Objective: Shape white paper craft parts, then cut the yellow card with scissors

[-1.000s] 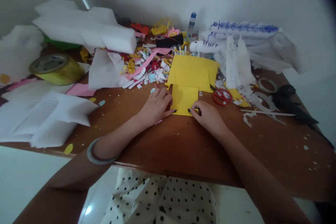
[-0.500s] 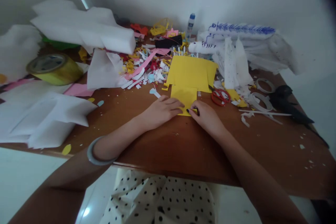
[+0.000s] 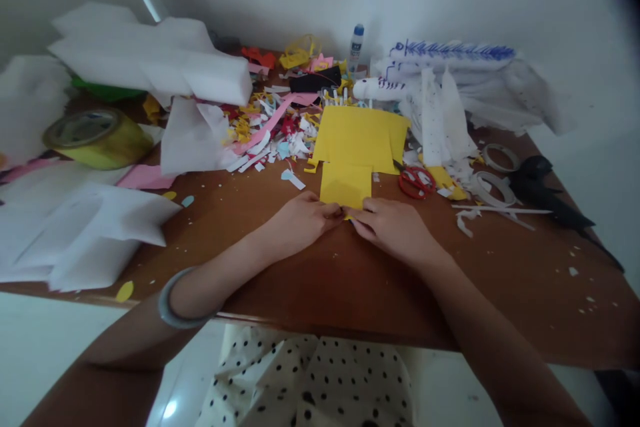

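A small yellow sheet of paper (image 3: pixel 346 183) lies flat on the brown table, its near edge between my hands. My left hand (image 3: pixel 305 221) has its fingers curled onto that edge from the left. From the right, my right hand (image 3: pixel 393 227) pinches the same edge, its fingertips close to those of the left. The fingers cover most of the near edge, so its exact shape is hidden. Just beyond lies a larger yellow paper (image 3: pixel 363 137), touching or overlapping the small one. Red-handled scissors (image 3: pixel 417 181) rest at its right corner.
A heap of paper scraps (image 3: pixel 275 133) spreads behind on the left. A roll of yellow tape (image 3: pixel 100 137), white foam (image 3: pixel 150 57) and white sheets (image 3: pixel 95 227) occupy the left side. A glue bottle (image 3: pixel 356 50) stands at the back. Tape rings (image 3: pixel 495 188) and a black object (image 3: pixel 545 190) lie right.
My left fingers have curled in from lying flatter on the small sheet. My right hand has come leftward along the near edge, and both hands' fingertips now meet there.
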`<state>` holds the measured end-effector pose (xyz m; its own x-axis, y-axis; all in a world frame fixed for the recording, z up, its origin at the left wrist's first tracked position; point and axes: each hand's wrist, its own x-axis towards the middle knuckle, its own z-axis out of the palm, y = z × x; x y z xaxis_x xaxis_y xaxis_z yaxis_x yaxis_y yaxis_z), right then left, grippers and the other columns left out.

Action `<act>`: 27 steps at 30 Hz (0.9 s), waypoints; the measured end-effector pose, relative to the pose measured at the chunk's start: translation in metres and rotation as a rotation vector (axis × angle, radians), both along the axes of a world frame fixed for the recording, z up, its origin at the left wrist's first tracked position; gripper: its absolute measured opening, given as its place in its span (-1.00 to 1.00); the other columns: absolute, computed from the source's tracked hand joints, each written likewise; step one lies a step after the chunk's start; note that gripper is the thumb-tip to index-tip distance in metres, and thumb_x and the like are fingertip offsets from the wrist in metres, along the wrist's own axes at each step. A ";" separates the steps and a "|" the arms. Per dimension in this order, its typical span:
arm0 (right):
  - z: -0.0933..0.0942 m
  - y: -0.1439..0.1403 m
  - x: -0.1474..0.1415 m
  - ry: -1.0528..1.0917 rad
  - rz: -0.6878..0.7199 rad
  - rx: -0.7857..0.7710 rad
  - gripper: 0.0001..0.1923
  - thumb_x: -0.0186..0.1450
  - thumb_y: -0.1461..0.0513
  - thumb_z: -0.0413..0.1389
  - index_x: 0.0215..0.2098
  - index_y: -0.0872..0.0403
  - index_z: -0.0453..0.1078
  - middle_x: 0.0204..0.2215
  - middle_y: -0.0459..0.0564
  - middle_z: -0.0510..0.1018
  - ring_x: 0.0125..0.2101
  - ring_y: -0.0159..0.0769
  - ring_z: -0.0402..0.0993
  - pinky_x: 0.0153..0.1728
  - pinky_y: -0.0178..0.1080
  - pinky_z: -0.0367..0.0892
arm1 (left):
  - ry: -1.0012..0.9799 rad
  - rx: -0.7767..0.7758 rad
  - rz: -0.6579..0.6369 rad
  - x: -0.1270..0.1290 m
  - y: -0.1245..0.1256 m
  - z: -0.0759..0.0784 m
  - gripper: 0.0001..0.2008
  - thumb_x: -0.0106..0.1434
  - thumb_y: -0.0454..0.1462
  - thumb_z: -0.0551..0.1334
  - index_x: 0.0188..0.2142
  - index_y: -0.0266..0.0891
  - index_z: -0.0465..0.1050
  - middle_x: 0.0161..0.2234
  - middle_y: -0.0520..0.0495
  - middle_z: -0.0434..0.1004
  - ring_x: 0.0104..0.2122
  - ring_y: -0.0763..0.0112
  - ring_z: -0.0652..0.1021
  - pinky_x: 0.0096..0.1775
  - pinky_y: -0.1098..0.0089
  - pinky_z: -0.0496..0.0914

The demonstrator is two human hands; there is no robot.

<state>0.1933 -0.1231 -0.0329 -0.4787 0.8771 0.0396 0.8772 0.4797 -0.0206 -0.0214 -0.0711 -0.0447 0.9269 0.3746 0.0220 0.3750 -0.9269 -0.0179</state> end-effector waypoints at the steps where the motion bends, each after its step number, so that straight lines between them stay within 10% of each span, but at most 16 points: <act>1: 0.002 -0.004 -0.005 -0.052 -0.023 -0.023 -0.64 0.41 0.16 -0.10 0.07 -0.01 0.41 -0.33 0.01 0.51 -0.34 -0.28 0.44 -0.42 -0.28 0.17 | -0.005 -0.013 0.006 0.000 0.000 0.000 -0.72 0.35 -0.34 0.08 0.01 -0.17 0.42 -0.08 -0.05 0.52 -0.19 0.38 0.53 -0.11 0.32 0.24; 12: 0.010 -0.033 -0.044 -0.284 -0.286 -0.272 -0.51 0.38 0.42 -0.23 0.24 0.31 0.20 -0.23 0.27 0.57 -0.30 -0.20 0.55 -0.49 -0.27 0.33 | 0.060 0.028 0.127 0.001 -0.014 0.013 -0.78 0.31 -0.35 0.15 -0.09 -0.21 0.49 -0.15 -0.07 0.53 -0.16 0.31 0.51 -0.16 0.28 0.24; 22: 0.009 -0.033 -0.030 -0.223 -0.433 -0.261 -0.60 0.35 0.40 -0.11 0.04 0.26 0.43 -0.34 0.26 0.62 -0.42 -0.17 0.58 -0.58 -0.28 0.25 | 0.052 0.182 0.199 -0.012 -0.022 0.022 -0.88 0.21 -0.42 0.21 -0.32 -0.28 0.54 -0.25 -0.14 0.52 -0.21 0.19 0.49 -0.23 0.23 0.28; 27: 0.013 -0.029 -0.025 -0.149 -0.416 -0.152 -0.72 0.32 0.34 -0.04 -0.30 0.18 0.53 -0.48 0.17 0.60 -0.51 -0.19 0.53 -0.64 -0.29 0.07 | -0.070 0.156 0.160 -0.009 -0.015 0.019 -0.80 0.28 -0.40 0.13 -0.18 -0.28 0.52 0.05 -0.19 0.46 0.03 0.20 0.45 -0.05 0.23 0.29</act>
